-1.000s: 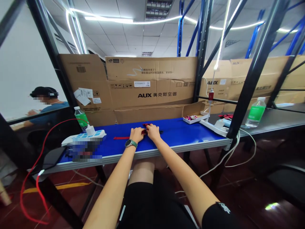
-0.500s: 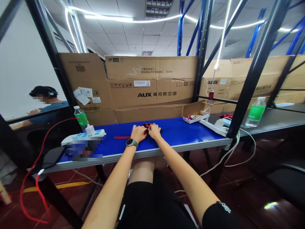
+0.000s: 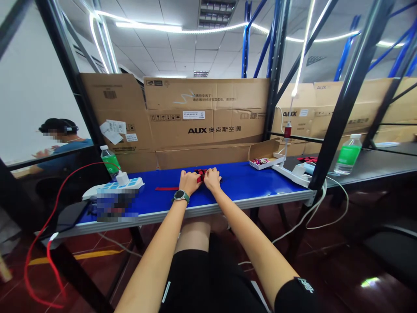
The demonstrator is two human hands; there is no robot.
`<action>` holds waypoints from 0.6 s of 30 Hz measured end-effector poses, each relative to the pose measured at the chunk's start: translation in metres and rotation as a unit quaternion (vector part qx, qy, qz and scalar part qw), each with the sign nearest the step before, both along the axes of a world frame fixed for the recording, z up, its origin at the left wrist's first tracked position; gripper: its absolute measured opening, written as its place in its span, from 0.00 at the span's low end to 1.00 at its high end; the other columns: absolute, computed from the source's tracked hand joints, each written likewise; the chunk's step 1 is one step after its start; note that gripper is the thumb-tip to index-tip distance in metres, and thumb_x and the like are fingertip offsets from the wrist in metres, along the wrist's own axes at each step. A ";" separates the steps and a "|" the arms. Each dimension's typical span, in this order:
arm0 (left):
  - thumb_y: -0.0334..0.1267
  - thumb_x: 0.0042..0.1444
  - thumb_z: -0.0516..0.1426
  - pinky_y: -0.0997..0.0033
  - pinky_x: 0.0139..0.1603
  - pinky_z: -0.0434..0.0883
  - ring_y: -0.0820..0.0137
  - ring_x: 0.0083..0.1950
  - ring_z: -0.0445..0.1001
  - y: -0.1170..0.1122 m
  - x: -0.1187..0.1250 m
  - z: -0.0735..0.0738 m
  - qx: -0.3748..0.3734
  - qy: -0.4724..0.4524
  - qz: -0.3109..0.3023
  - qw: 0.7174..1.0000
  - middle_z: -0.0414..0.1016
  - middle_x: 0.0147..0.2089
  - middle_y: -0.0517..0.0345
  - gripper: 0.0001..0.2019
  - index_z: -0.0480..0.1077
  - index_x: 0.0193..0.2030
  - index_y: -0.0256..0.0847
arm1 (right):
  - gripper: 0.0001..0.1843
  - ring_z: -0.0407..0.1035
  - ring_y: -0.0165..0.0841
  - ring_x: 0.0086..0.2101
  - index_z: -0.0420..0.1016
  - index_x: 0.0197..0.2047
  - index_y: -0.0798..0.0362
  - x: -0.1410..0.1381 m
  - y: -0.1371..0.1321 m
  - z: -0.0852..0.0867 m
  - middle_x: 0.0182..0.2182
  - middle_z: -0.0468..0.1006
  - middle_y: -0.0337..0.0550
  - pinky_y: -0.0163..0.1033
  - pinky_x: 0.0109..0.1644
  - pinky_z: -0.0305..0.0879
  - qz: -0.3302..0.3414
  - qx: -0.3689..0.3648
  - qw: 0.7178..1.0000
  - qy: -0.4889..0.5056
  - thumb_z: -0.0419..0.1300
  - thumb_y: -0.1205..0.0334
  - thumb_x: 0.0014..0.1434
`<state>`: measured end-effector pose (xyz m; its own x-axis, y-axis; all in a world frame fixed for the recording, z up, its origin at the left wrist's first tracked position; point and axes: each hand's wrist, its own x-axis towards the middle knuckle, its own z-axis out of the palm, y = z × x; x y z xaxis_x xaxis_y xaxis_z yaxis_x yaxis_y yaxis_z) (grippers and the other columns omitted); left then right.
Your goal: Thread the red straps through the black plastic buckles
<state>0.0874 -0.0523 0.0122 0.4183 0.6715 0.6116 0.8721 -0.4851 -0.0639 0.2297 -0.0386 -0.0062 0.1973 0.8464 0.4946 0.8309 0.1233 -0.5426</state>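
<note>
A small red-and-black checked piece point(image 3: 201, 173), seemingly woven from strips, lies on the blue tabletop point(image 3: 247, 184) between my hands. My left hand point(image 3: 190, 182), with a watch on its wrist, has its fingers closed at the piece's left side. At the right side, my right hand point(image 3: 213, 179) is also closed, fingers bent down onto it. Both hands cover much of the piece, and the fingertips are hidden. A flat red strip point(image 3: 167, 188) sticks out leftward from beneath my left hand along the table.
A power strip point(image 3: 112, 187) with a plug and red cable is at the left, near a water bottle point(image 3: 110, 161). An open box point(image 3: 265, 161) of small items stands back right, beside white cables. Cardboard point(image 3: 208, 130) walls the back. Another person point(image 3: 68, 143) sits far left.
My right hand has shifted slightly, and a bit more of the checked piece shows between my hands. Both hands stay on it.
</note>
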 end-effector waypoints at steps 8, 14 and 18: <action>0.47 0.61 0.56 0.51 0.53 0.55 0.54 0.47 0.74 -0.003 -0.001 0.001 -0.011 -0.012 0.014 1.000 0.80 0.44 0.46 0.12 0.78 0.43 0.46 | 0.11 0.60 0.44 0.53 0.78 0.42 0.49 0.005 0.008 0.000 0.54 0.66 0.50 0.48 0.51 0.61 0.025 -0.004 0.999 0.031 0.54 0.58 0.67; 0.46 0.61 0.57 0.51 0.52 0.54 0.56 0.46 0.74 -0.003 -0.001 0.001 -0.001 -0.003 0.027 1.000 0.80 0.43 0.46 0.12 0.78 0.42 0.45 | 0.15 0.62 0.43 0.50 0.79 0.39 0.50 0.006 0.011 -0.001 0.49 0.69 0.49 0.46 0.51 0.62 0.021 0.004 0.996 0.082 0.53 0.56 0.67; 0.46 0.61 0.56 0.51 0.52 0.54 0.56 0.45 0.74 -0.003 -0.002 0.001 -0.004 -0.002 0.029 1.000 0.80 0.42 0.47 0.12 0.78 0.41 0.46 | 0.10 0.61 0.44 0.51 0.79 0.37 0.50 0.003 0.010 -0.003 0.50 0.69 0.49 0.47 0.51 0.62 0.048 0.025 0.997 0.046 0.59 0.54 0.64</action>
